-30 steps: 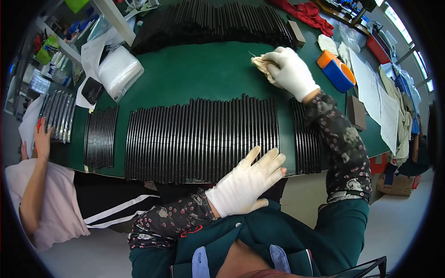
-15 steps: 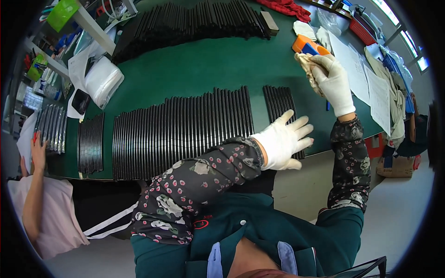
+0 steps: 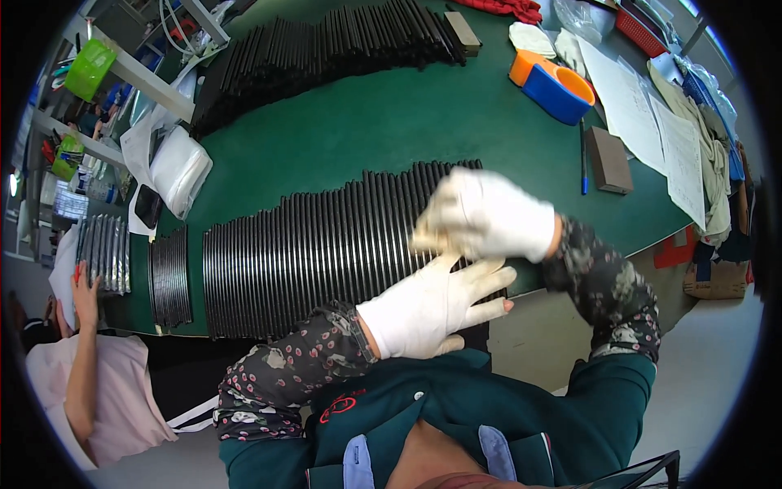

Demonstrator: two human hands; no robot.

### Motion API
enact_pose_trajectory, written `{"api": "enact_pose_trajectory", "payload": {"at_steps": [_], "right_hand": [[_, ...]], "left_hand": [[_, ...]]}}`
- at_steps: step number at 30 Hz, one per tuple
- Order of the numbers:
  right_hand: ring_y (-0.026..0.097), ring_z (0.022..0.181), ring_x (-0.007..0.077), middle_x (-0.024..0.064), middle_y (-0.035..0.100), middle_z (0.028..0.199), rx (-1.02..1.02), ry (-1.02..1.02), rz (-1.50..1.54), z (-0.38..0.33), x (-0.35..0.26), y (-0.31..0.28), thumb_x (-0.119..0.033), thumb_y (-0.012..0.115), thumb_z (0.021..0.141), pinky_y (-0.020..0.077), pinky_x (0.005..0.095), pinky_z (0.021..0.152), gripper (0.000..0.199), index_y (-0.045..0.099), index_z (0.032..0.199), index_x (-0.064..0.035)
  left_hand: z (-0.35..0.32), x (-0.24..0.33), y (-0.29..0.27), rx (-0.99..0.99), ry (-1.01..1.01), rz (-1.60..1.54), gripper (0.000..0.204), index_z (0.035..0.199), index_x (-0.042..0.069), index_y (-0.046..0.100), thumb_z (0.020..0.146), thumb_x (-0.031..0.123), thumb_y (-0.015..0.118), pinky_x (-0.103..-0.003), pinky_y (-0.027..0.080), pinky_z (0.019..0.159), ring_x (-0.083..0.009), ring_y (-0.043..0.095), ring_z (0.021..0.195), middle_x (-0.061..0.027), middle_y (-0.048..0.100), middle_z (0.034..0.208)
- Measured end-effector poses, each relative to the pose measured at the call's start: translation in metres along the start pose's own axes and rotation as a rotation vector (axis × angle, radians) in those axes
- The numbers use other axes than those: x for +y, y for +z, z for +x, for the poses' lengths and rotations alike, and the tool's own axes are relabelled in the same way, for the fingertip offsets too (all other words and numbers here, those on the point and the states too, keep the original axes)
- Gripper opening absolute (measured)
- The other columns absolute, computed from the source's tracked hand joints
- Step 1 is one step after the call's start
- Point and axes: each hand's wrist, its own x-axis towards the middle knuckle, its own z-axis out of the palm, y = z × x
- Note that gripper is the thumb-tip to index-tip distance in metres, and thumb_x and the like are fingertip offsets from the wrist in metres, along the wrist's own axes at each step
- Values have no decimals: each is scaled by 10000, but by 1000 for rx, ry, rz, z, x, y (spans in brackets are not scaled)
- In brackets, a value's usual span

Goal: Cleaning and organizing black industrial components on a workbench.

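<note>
A long row of thin black rods (image 3: 301, 253) lies side by side on the green table in front of me. My left hand (image 3: 432, 310), in a white glove, rests with fingers apart over the near right end of the row. My right hand (image 3: 489, 213), gloved too and blurred by motion, is closed on a crumpled beige cloth (image 3: 425, 238). It presses the cloth down onto the rods at the row's right end, just above my left fingers. The two hands hide part of those rods.
Shorter rods (image 3: 169, 277) lie left, near wrapped rods (image 3: 104, 253) touched by another person's hand (image 3: 85, 297). More black rods (image 3: 326, 49) pile up at the far side. A blue-orange tape dispenser (image 3: 558, 94), pen (image 3: 584, 163), brown block (image 3: 609, 159) and papers (image 3: 635, 114) are right.
My right hand has come down and left with the cloth, from beside the tape dispenser onto the rods. My left hand has shifted left. The gap between the right-hand rods and the row has closed.
</note>
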Motion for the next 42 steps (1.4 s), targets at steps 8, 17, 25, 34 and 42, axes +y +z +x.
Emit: {"api": "enact_pose_trajectory", "payload": {"at_steps": [8,17,25,34,42], "right_hand": [[593,763,241,34,601,807,98,55,-36,36,17,-2,-171,699,731,505,347,722,130,667,844,-114],[586,925,292,89,626,961,256,555,-311,16,90,-19,-193,674,821,491,373,811,242,667,1044,-102],[590,984,301,118,645,1069,669,569,-364,-54,-7,-67,-90,646,832,455,358,877,248,641,1077,-48],[613,667,215,112,637,803,1084,1238,-599,-231,-76,69,-51,561,878,494,312,631,322,575,1199,-35],[551,1135,321,159,603,1170,812,1697,-43,-263,25,139,-260,617,817,468,420,935,414,562,1189,-87]], "left_hand": [[-1,-1,2,56,32,19,657,1300,140,500,715,334,728,-494,248,1116,-300,322,1361,-120,385,1416],[5,-3,2,38,54,1,685,1308,110,476,722,359,730,-512,250,1112,-307,318,1367,-131,387,1417],[-45,-48,-38,542,-157,-274,601,1393,15,400,935,384,524,-476,259,1121,-420,278,1390,-210,399,1446],[-94,-36,-24,599,-460,-402,701,1427,-22,355,931,452,500,-432,188,1149,-332,205,1437,-213,332,1495],[-98,-20,-22,528,-487,-307,597,1436,1,356,890,203,489,-415,144,1169,-287,178,1451,-175,327,1509]]}}
